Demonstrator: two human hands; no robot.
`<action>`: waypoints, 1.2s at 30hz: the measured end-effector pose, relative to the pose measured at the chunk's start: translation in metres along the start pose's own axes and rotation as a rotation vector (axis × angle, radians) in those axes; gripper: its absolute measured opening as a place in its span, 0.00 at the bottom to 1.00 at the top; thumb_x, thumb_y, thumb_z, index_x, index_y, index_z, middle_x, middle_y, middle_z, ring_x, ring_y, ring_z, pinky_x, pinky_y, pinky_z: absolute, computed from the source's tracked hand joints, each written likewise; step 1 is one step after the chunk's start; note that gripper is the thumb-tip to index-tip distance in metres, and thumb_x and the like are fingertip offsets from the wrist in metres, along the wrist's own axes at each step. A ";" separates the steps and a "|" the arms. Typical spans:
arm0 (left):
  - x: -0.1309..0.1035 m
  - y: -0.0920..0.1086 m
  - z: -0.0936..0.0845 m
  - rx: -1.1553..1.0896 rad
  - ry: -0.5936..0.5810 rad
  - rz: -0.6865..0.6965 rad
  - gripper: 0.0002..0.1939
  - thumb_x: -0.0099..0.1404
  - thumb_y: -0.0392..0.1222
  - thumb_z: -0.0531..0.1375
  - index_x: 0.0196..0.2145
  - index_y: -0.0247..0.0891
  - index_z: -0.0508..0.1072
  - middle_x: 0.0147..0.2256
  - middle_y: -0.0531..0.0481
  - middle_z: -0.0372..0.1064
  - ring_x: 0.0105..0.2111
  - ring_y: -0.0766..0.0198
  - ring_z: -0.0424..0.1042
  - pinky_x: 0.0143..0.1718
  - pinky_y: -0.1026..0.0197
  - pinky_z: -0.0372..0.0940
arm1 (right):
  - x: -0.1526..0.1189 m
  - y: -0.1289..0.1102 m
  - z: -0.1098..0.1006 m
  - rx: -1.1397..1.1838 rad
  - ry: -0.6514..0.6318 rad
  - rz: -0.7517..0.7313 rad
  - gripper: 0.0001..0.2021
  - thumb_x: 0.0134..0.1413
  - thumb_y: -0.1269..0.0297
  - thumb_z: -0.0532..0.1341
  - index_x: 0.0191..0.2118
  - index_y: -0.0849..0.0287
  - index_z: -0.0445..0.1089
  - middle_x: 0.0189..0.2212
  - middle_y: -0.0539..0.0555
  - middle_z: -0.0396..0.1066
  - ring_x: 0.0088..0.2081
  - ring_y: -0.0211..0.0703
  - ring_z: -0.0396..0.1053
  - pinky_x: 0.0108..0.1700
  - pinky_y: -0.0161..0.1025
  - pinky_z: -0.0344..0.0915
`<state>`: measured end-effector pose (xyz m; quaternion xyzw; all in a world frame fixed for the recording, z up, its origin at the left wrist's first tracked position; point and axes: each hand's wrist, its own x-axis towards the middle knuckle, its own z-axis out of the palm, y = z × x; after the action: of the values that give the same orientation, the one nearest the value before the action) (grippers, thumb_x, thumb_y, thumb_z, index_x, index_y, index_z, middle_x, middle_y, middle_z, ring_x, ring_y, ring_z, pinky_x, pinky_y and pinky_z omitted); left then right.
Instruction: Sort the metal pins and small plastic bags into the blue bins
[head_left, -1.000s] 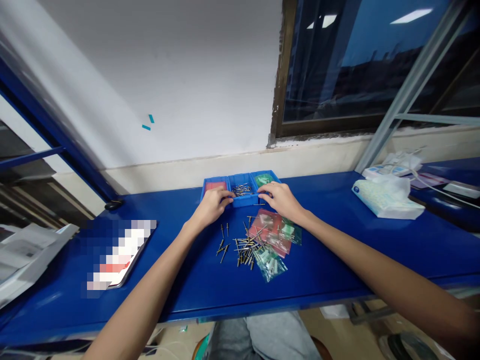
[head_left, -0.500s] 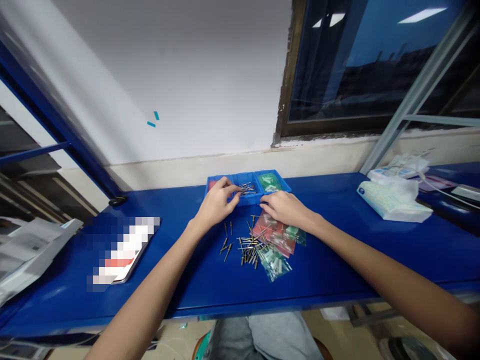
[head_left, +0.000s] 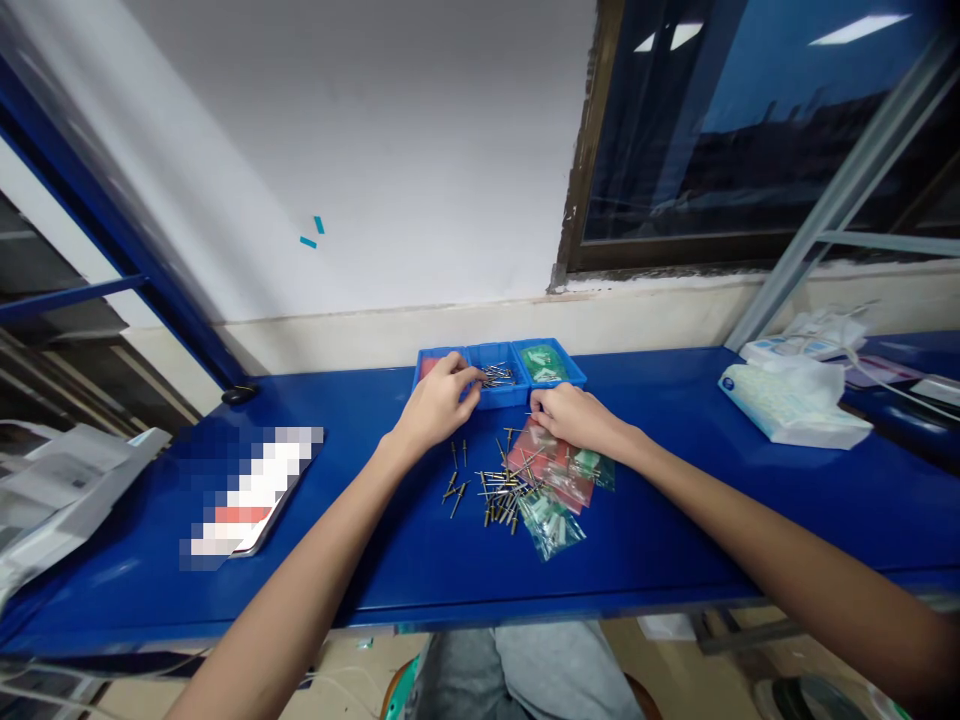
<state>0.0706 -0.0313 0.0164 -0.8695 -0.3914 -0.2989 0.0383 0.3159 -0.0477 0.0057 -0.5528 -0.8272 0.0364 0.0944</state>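
Observation:
My left hand (head_left: 439, 402) is at the front of a blue three-part bin (head_left: 504, 398), with thumb and forefinger bent close together beside the middle compartment. Several thin metal pins (head_left: 498, 375) lie in that compartment; whether my fingertips grip one is unclear. My right hand (head_left: 574, 415) is curled closed in front of the right compartment, above red plastic bags (head_left: 536, 440); what its fingers hold is hidden. On the table, below and between the hands, lies a loose pile of metal pins with brass-coloured bodies (head_left: 502, 490).
Clear bags with pale pieces (head_left: 551, 525) lie by the pile, and several single pins (head_left: 454, 490) to its left. Green-bagged pieces (head_left: 544, 362) fill the right compartment. A phone, blurred out (head_left: 259, 500), lies left; a tissue pack (head_left: 795, 405) stands right. A wall (head_left: 390, 325) rises behind the table.
The camera view has shifted slightly. Both hands stay at nearly the same places by the bin, my right fingers curled a little closer. The pins and bags look unchanged.

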 end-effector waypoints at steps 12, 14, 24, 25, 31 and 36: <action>-0.005 0.006 -0.009 -0.044 0.073 0.042 0.12 0.72 0.37 0.53 0.46 0.36 0.76 0.41 0.44 0.67 0.38 0.61 0.70 0.45 0.56 0.68 | -0.001 -0.001 -0.005 -0.036 -0.067 -0.045 0.08 0.62 0.70 0.53 0.35 0.61 0.69 0.28 0.58 0.70 0.26 0.40 0.62 0.27 0.40 0.47; -0.009 0.005 -0.005 -0.039 0.097 0.049 0.12 0.72 0.36 0.53 0.46 0.36 0.75 0.40 0.45 0.67 0.38 0.61 0.70 0.43 0.56 0.68 | -0.003 -0.002 -0.006 -0.041 -0.038 -0.085 0.08 0.63 0.68 0.53 0.36 0.61 0.68 0.27 0.57 0.68 0.26 0.41 0.60 0.28 0.40 0.46; -0.015 0.013 0.004 0.010 0.019 0.077 0.12 0.72 0.36 0.53 0.46 0.36 0.75 0.39 0.45 0.68 0.38 0.60 0.71 0.40 0.58 0.68 | -0.011 -0.017 -0.001 -0.048 0.133 -0.297 0.08 0.64 0.72 0.49 0.37 0.60 0.64 0.36 0.60 0.69 0.35 0.46 0.63 0.31 0.41 0.50; -0.015 0.014 0.005 0.008 0.011 0.079 0.12 0.72 0.36 0.53 0.46 0.35 0.75 0.39 0.45 0.68 0.38 0.60 0.71 0.41 0.58 0.68 | -0.011 -0.017 0.000 -0.028 0.128 -0.301 0.08 0.63 0.73 0.50 0.37 0.59 0.64 0.34 0.59 0.69 0.35 0.46 0.64 0.31 0.41 0.50; -0.017 0.018 0.010 0.016 -0.073 0.104 0.12 0.72 0.35 0.52 0.46 0.35 0.75 0.38 0.45 0.69 0.38 0.60 0.71 0.41 0.58 0.68 | -0.007 -0.013 0.002 0.154 0.213 -0.309 0.14 0.62 0.75 0.50 0.50 0.59 0.67 0.44 0.59 0.74 0.41 0.48 0.70 0.38 0.42 0.60; -0.019 0.022 0.014 0.050 -0.116 0.101 0.12 0.73 0.38 0.52 0.46 0.35 0.75 0.38 0.45 0.69 0.37 0.60 0.71 0.39 0.58 0.68 | -0.007 -0.014 0.000 0.201 0.283 -0.343 0.15 0.65 0.74 0.49 0.47 0.57 0.70 0.44 0.58 0.74 0.43 0.48 0.71 0.42 0.43 0.62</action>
<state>0.0828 -0.0546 -0.0019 -0.9028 -0.3558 -0.2357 0.0525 0.3055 -0.0595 0.0070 -0.3917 -0.8797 0.0241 0.2686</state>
